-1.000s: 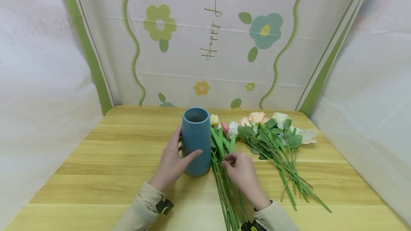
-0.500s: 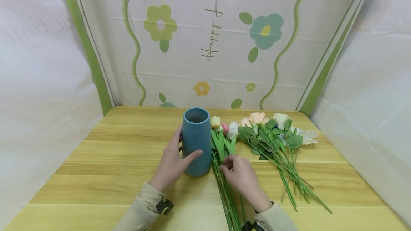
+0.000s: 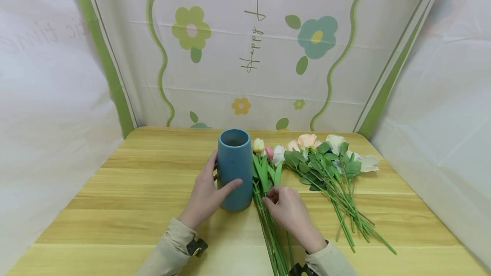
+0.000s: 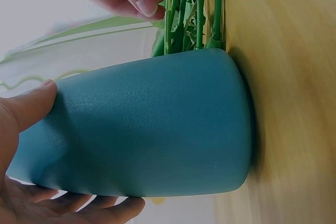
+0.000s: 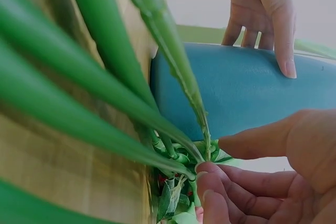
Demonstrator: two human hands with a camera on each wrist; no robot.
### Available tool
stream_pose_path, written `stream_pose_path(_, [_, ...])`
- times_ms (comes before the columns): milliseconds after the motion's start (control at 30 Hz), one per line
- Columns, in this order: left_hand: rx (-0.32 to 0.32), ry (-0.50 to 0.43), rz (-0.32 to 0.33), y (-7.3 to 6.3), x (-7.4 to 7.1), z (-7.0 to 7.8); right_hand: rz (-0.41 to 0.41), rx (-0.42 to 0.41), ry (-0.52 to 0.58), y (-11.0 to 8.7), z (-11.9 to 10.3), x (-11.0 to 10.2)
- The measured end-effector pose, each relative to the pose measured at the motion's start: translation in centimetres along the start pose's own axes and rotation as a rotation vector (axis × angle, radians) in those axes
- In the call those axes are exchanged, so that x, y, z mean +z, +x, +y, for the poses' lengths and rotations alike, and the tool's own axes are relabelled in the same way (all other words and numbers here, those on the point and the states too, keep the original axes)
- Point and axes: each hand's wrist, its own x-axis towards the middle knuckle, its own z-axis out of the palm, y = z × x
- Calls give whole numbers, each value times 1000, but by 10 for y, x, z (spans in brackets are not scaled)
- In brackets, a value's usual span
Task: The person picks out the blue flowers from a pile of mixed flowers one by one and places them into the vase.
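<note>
A tall blue vase [image 3: 235, 165] stands upright on the table, its mouth open at the top. My left hand [image 3: 204, 195] holds its left side, thumb across the front and fingers round the back. Right beside the vase lies a bunch of tulips [image 3: 264, 173] with pale yellow, pink and white heads, stems towards me. My right hand [image 3: 289, 214] is at these stems. In the right wrist view its thumb and forefinger pinch a green tulip stem [image 5: 181, 72] close to the vase. Other stems [image 4: 184, 11] run past the vase in the left wrist view.
To the right lies a second bunch of flowers, with peach roses [image 3: 308, 140], a white rose [image 3: 335, 143] and dark leaves, its stems fanned towards me. The wooden table [image 3: 126, 199] ends at a printed cloth backdrop [image 3: 268, 84], with white cloth at both sides.
My right hand has drawn slightly towards me and to the left at the stems. The pale yellow tulip head has shifted a little right. My left hand and the vase have stayed put.
</note>
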Motion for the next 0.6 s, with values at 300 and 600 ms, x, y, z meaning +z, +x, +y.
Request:
stream_pose_path(300, [5, 17, 4, 0, -1, 0, -21, 17, -1, 0, -1, -1])
stream_pose_path(600, [9, 14, 6, 0, -1, 0, -31, 28, 7, -3, -7, -10])
